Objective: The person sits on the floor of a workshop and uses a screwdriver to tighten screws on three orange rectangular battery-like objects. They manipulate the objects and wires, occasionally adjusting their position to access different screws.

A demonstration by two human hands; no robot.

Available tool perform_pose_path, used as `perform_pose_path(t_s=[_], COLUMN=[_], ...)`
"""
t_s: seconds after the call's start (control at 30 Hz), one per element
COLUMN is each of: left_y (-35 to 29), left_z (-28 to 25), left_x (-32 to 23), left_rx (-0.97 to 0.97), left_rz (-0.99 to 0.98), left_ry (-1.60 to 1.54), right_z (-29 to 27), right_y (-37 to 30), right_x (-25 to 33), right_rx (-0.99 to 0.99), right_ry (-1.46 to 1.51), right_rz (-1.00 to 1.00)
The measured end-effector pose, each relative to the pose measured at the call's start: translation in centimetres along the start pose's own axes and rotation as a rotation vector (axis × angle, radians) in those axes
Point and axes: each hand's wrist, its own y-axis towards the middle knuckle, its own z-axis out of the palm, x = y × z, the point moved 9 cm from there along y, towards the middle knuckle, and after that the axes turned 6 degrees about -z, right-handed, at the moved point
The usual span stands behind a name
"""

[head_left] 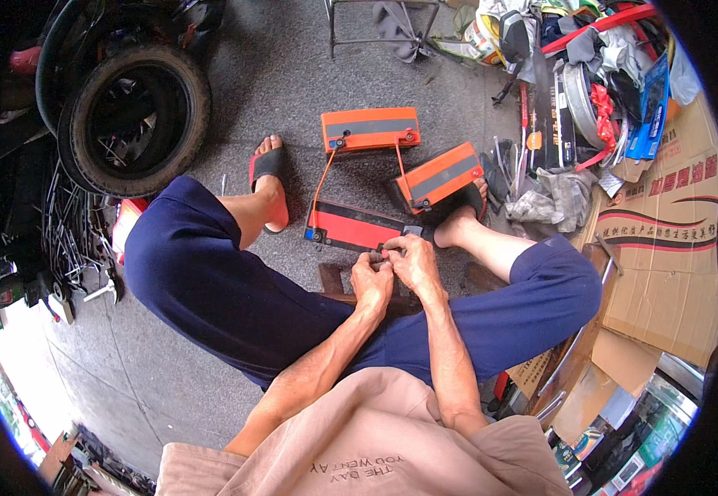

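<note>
Both hands meet at the right end of a black battery with a red top (355,227), which lies on the floor between the feet. Fingertips of my left hand (371,285) and my right hand (412,263) are pinched together around a small red piece (385,255); its kind is too small to make out. Beyond lies an orange battery with a grey stripe (369,131). A second orange battery (440,178) sits at an angle beside my right foot. One orange wire (322,183) joins the far battery to the near one; another wire (400,161) links the two orange batteries.
Tyres (197,107) stand at the left, with a hammer (102,289) and thin metal rods below them. A metal-legged stand (384,40) is at the far side. Bags, tools and grey gloves (553,201) pile up at the right, beside cardboard (665,289).
</note>
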Motion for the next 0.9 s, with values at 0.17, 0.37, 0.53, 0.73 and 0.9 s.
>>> perform_pose_path(t_s=[0.17,0.37,0.53,0.73,0.9], left_y=[-0.2,0.2,0.5,0.7,0.4], left_z=[-0.2,-0.1,0.0,0.1,0.1], left_x=[-0.6,-0.7,-0.4,0.0,-0.4], left_rx=[-0.037,-0.035,-0.035,-0.005,0.008], left_rz=[0.053,0.102,0.109,0.047,0.065], left_ry=[-0.008,-0.032,-0.004,0.010,0.016], right_z=[-0.4,-0.5,-0.4,-0.7,-0.7], right_y=[0.0,-0.4,-0.4,-0.7,-0.8], right_x=[0.9,0.7,1.1,0.5,-0.1], right_rx=[0.003,0.059,0.000,-0.039,-0.081], right_ry=[0.005,0.109,0.065,0.130,0.096], right_rz=[-0.038,0.069,-0.001,0.132,0.066])
